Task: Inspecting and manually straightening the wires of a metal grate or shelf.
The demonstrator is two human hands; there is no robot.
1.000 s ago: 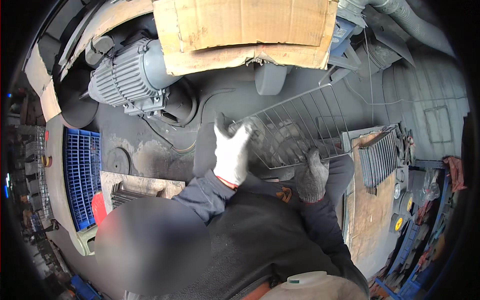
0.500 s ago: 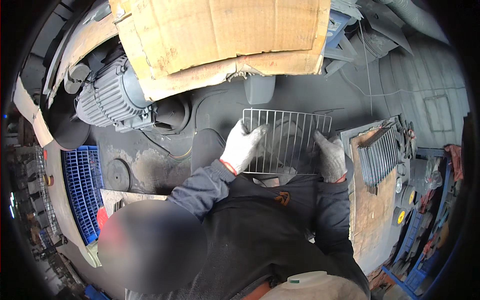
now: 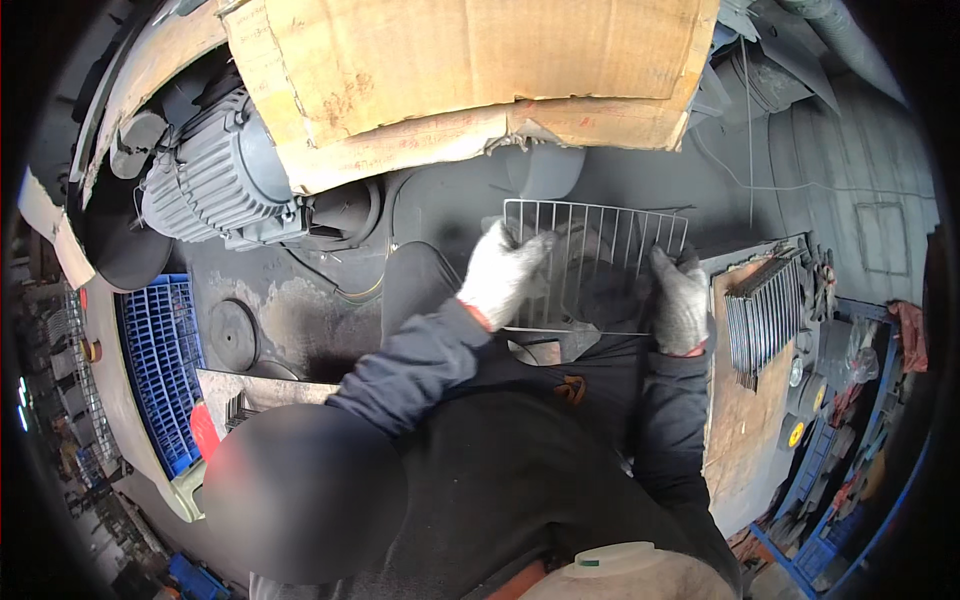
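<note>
The left hand (image 3: pixel 500 275) grips a wire rack (image 3: pixel 597 262) by its left side, the right hand (image 3: pixel 682 298) by its right. The rack is held up between them, left of piled metal racks (image 3: pixel 764 318)

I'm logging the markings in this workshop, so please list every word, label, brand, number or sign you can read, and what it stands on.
None can be read with certainty.
Cardboard: faint reddish and dark marks, too small and blurred to read.
Dark clothing: an orange emblem, too small to make out.
Wire rack, between left hand and right hand: no lettering visible.
</note>
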